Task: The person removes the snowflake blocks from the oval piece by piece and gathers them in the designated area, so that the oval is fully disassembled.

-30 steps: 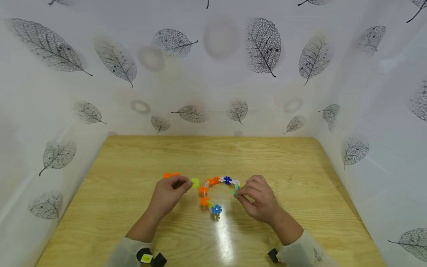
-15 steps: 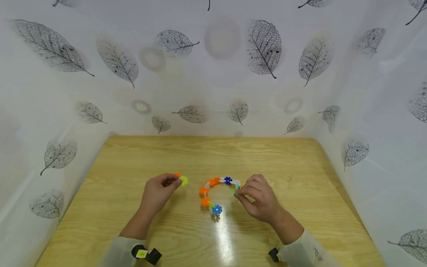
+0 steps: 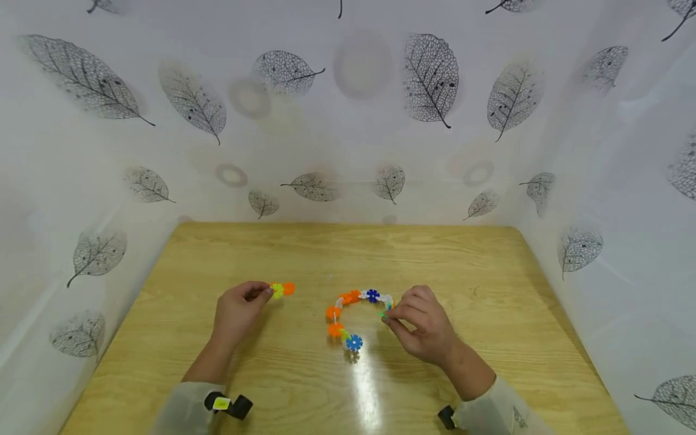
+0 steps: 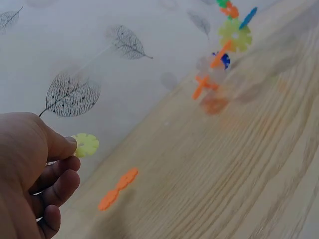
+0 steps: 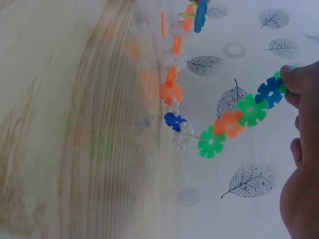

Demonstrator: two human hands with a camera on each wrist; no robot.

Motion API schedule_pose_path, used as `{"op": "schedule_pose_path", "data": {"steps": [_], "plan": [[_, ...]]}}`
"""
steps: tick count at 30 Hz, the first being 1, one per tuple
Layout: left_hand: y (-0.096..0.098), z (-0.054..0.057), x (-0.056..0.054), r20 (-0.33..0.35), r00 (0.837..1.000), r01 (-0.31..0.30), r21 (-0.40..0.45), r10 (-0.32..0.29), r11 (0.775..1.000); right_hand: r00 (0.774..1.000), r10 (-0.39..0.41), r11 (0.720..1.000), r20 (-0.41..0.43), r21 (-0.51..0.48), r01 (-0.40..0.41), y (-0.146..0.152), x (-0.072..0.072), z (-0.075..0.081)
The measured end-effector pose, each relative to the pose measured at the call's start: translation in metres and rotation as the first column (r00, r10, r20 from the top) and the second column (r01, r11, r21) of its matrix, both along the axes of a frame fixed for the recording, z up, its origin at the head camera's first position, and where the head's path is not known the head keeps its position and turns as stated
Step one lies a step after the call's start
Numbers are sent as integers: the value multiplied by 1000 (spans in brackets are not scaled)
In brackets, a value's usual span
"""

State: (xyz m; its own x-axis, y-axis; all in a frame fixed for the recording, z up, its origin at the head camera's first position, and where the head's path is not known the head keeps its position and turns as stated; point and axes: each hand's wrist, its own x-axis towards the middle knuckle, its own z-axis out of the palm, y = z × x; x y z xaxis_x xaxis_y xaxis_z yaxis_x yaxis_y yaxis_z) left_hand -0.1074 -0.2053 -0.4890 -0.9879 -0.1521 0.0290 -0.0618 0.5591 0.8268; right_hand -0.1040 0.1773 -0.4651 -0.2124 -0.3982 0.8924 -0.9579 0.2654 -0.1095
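Note:
My left hand [image 3: 239,311] pinches a yellow-green snowflake disc [image 4: 87,145] between thumb and forefinger, held up over the table. Below it lie two joined orange snowflake discs [image 4: 118,189]; in the head view the yellow-green disc overlaps them. A curved chain of snowflake discs [image 5: 230,124] in orange, white, blue, green and yellow hangs from my right hand [image 3: 421,323]. That hand pinches the green end disc, mostly hidden behind the thumb, beside a blue one. At the chain's free end, facing me, is a light blue disc [image 3: 354,342].
The wooden table [image 3: 467,257] reaches back to a white curtain [image 3: 359,139] printed with leaves, which also encloses both sides. Black straps with small black blocks [image 3: 240,407] sit on the sleeved wrists.
My left hand has moved left with the yellow-green disc, away from the chain, bringing the orange discs into sight. The right hand and the chain have barely moved.

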Motion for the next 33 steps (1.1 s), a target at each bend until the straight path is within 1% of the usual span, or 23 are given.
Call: {"op": "schedule_pose_path", "data": {"steps": [5, 12, 16, 20, 24, 30, 33], "plan": [[-10, -5, -5, 15, 999, -43, -38, 44, 998, 1000, 6, 1000, -7, 2, -6, 1, -1, 0], [-21, -9, -10, -16, 995, -97, -104, 96, 990, 1000, 0, 1000, -11, 2, 0, 3, -1, -2], [-25, -11, -13, 4, 992, -122, -113, 123, 986, 1000, -2, 1000, -7, 7, 2, 4, -1, -3], [-28, -15, -16, 27, 990, -137, -132, 142, 982, 1000, -2, 1000, -4, 12, 2, 5, -1, -3], [-31, -19, -19, 31, 991, -122, -159, 128, 980, 1000, -2, 1000, -8, 13, 2, 4, -1, -2], [-33, -22, -24, 18, 995, -90, -201, 95, 975, 1000, -6, 1000, -13, 13, 6, 4, -1, -2], [-33, -23, -25, 28, 996, -82, -216, 90, 973, 1000, -5, 1000, -11, 15, 6, 4, -1, -3]]}}
